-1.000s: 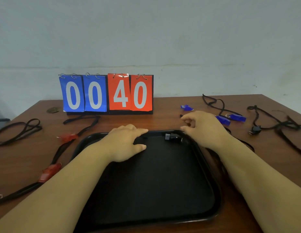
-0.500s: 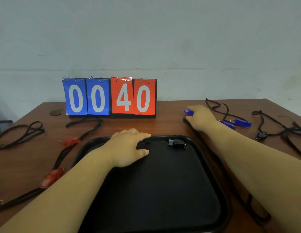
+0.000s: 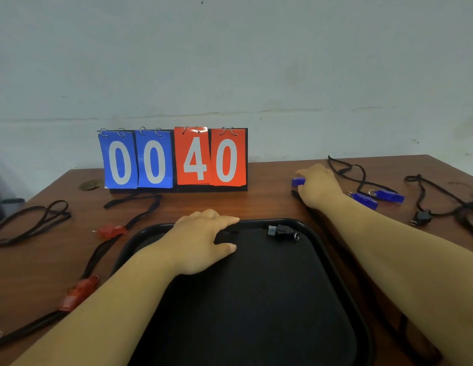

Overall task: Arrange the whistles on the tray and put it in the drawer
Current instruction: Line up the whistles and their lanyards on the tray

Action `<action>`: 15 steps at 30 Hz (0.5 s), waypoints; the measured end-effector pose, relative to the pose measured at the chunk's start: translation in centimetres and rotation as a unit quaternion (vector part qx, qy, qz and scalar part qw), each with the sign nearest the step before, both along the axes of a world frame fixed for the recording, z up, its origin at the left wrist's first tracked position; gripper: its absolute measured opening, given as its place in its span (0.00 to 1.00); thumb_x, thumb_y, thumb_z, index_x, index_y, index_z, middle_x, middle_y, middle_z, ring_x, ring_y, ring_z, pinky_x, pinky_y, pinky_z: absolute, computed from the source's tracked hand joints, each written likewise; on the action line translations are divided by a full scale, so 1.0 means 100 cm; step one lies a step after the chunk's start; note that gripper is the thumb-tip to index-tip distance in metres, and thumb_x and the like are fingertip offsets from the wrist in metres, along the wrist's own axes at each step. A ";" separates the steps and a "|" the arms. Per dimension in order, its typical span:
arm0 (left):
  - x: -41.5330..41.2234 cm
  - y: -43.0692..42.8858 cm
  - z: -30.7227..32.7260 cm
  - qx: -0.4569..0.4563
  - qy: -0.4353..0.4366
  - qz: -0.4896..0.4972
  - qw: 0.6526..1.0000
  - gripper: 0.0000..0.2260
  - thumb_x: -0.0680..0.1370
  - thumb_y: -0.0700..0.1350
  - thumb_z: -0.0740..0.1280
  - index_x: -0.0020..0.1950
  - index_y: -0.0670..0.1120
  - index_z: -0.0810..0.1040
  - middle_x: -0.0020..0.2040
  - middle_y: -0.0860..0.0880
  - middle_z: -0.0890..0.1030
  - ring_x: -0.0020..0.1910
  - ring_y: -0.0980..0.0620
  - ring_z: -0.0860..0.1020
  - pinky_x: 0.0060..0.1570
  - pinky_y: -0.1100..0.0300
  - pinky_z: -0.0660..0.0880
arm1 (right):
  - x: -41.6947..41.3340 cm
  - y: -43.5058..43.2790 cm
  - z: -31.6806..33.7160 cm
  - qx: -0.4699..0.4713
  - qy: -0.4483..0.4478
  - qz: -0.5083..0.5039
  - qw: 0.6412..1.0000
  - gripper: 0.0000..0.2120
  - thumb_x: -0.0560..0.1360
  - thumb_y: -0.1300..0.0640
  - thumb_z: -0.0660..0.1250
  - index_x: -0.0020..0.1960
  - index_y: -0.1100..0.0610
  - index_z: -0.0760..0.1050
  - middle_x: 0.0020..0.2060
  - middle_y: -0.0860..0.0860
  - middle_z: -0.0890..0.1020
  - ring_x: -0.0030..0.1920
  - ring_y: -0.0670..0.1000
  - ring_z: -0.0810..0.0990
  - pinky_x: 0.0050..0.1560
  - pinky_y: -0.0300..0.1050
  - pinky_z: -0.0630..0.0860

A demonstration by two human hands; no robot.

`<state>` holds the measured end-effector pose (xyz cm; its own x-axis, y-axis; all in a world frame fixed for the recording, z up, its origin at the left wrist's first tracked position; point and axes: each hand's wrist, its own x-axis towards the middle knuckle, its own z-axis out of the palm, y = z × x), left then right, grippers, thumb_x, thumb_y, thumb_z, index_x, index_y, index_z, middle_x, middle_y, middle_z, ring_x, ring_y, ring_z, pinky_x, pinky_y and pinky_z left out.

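From my end, the left hand (image 3: pixel 203 241) lies flat on the far rim of the black tray (image 3: pixel 256 299), fingers straight. A black whistle (image 3: pixel 281 231) sits inside at the far right corner. The right hand (image 3: pixel 318 186) is out past that corner on the table (image 3: pixel 261 202) — fingers curled on a blue whistle (image 3: pixel 298 181) — with the scoreboard (image 3: pixel 174 159) reading 00 40 behind.

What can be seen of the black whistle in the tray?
The black whistle looks like glossy plastic, with a grey end on the left and a small metal ring on the right. It lies flat in the far right corner of the tray, near the rim. No cord shows; only the tray touches it.
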<state>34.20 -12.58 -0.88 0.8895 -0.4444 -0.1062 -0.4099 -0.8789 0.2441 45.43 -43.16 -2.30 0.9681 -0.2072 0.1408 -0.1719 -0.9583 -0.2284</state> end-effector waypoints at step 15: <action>0.002 -0.002 0.007 0.017 0.023 -0.009 1.000 0.29 0.80 0.60 0.66 0.80 0.63 0.60 0.74 0.54 0.69 0.72 0.50 0.69 0.71 0.48 0.69 | -0.073 0.040 0.036 0.108 -0.069 0.137 0.982 0.15 0.79 0.51 0.70 0.65 0.50 0.79 0.56 0.46 0.83 0.53 0.46 0.78 0.51 0.40 0.70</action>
